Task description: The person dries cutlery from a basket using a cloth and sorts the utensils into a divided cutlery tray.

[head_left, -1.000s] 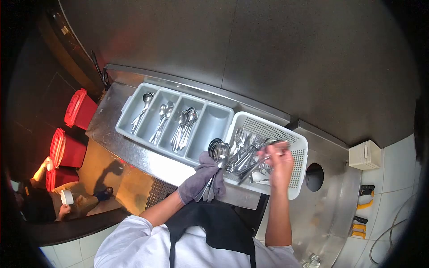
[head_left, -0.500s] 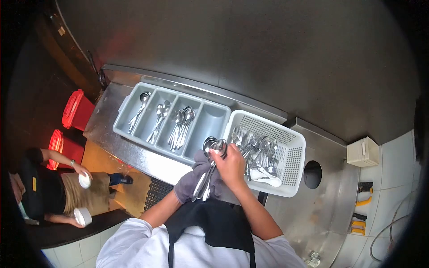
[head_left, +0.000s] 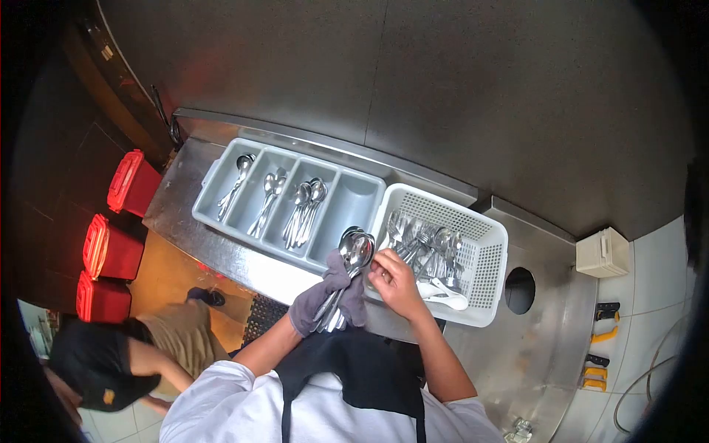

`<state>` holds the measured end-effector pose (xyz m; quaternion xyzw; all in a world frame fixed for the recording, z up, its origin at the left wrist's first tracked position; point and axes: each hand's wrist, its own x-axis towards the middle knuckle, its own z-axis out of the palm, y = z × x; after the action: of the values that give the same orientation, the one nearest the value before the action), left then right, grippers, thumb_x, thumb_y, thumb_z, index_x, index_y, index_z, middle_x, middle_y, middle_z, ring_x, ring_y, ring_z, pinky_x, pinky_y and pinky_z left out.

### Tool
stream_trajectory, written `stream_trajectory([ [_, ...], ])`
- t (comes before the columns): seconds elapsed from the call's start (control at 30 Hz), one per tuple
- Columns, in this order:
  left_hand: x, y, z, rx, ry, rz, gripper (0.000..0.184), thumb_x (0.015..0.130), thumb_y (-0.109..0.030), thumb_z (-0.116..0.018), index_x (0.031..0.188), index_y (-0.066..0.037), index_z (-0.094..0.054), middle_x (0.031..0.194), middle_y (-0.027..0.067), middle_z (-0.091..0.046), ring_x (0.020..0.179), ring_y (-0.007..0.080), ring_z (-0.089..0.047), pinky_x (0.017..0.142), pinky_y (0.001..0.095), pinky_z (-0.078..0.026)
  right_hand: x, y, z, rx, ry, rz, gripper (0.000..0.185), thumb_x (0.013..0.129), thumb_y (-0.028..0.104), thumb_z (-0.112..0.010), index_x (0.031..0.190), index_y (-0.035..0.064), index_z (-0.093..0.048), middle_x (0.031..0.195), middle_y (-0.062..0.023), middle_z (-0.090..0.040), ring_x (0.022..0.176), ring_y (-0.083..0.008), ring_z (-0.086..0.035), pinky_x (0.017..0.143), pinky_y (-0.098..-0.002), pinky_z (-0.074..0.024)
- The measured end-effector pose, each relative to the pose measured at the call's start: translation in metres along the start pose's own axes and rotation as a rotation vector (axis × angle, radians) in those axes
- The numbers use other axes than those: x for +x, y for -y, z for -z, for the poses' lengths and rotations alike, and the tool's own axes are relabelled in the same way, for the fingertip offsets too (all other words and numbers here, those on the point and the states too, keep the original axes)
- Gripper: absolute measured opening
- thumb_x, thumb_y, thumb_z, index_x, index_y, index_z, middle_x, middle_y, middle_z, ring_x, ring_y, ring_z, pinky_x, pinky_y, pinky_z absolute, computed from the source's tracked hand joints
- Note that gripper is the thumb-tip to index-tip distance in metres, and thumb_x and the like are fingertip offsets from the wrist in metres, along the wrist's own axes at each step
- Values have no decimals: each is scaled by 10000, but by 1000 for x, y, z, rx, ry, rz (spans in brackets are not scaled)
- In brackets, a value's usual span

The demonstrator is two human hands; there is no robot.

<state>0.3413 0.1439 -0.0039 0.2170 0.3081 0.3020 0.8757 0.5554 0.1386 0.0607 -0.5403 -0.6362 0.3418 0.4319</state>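
Note:
A grey cloth covers my left hand (head_left: 325, 295), which is closed round a bunch of spoons (head_left: 355, 253), bowls up. Just right of the bunch is my right hand (head_left: 394, 279), fingers bent, with nothing clearly seen in them. A grey four-compartment tray (head_left: 353, 193) holds spoons in its three left compartments; its rightmost one shows a bare floor. Against its right side stands a white perforated basket (head_left: 486, 258) with mixed forks and spoons (head_left: 425, 240) and white spoons (head_left: 447, 295).
Red lidded bins (head_left: 114, 247) stand at the left, beyond the steel counter (head_left: 181, 184). A co-worker in a black cap (head_left: 96, 365) bends at the lower left. Right of the basket are a round hole (head_left: 520, 290), a white box (head_left: 603, 252) and yellow-and-black handled tools (head_left: 605, 325).
My right hand came from the basket to the spoon bunch, then drew slightly right of it. The spoons stay in my left hand. The co-worker has moved closer and bent down.

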Motion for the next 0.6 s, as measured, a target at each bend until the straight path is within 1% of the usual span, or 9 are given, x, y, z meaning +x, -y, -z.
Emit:
stream_trajectory([
  [0.03, 1, -2, -1, -80, 42, 54, 258, 1028, -193, -515, 1239, -53, -565, 977, 38, -603, 937, 129, -602, 860, 253, -503, -2, -1, 3, 51, 46, 16, 260, 871, 22, -655, 1130, 0, -653, 900, -58, -568, 744, -151, -565, 616, -272, -449],
  [0.07, 2, -3, -3, -161, 87, 107, 246, 1027, -197, -518, 1219, -52, -567, 972, 37, -595, 929, 127, -592, 853, 251, -496, -4, 0, 4, 49, 43, 4, 305, 804, 0, -729, 1102, -11, -669, 910, -28, -562, 733, -114, -541, 615, -242, -433],
  [0.17, 5, -10, -8, -399, 217, 265, 216, 1022, -210, -526, 1158, -49, -571, 956, 36, -570, 907, 122, -563, 834, 245, -475, -6, -1, 3, 7, 34, -17, 308, 765, 47, -791, 1059, 4, -708, 896, -32, -557, 731, -117, -545, 615, -252, -443],
  [0.23, 1, -14, -16, -388, 220, 289, 202, 1021, -224, -527, 1110, -48, -570, 938, 37, -555, 877, 121, -545, 805, 247, -465, -10, -15, 2, -90, 30, 41, 326, 766, 121, -813, 1072, 48, -728, 904, -49, -580, 735, -162, -589, 624, -286, -485],
  [0.3, -6, -16, -26, -209, 143, 233, 201, 1021, -242, -523, 1056, -48, -564, 910, 39, -540, 829, 122, -528, 760, 256, -457, -10, -14, 5, -220, 37, 117, 316, 771, 168, -820, 1064, 83, -738, 901, -56, -592, 745, -196, -619, 630, -316, -510],
  [0.33, -4, -12, -20, -291, 162, 243, 205, 1020, -209, -521, 1127, -39, -561, 962, 50, -565, 875, 130, -560, 793, 266, -481, -10, -5, 9, -302, 46, 162, 296, 777, 178, -816, 1051, 96, -738, 893, -55, -592, 754, -208, -626, 631, -329, -514],
  [0.4, -1, -7, -9, -454, 200, 261, 283, 1019, -144, -518, 1271, -20, -554, 1066, 72, -616, 966, 148, -625, 860, 287, -530, -7, 3, 15, -433, 71, 241, 250, 779, 178, -814, 1005, 104, -739, 882, -54, -594, 752, -226, -631, 630, -355, -517],
  [0.47, -6, -8, -16, -347, 243, 197, 271, 1004, -150, -544, 1245, -25, -559, 1041, 66, -609, 935, 141, -613, 823, 283, -523, -2, 4, 21, -533, 99, 304, 198, 772, 158, -819, 943, 96, -740, 873, -55, -598, 730, -239, -628, 625, -380, -514],
  [0.6, -9, -17, -30, -240, 316, 154, 268, 974, -143, -574, 1218, -35, -551, 1011, 54, -592, 855, 136, -591, 767, 273, -499, 6, 18, 33, -608, 51, 383, 171, 797, 160, -802, 926, 100, -708, 859, -58, -603, 732, -240, -638, 628, -383, -521],
])
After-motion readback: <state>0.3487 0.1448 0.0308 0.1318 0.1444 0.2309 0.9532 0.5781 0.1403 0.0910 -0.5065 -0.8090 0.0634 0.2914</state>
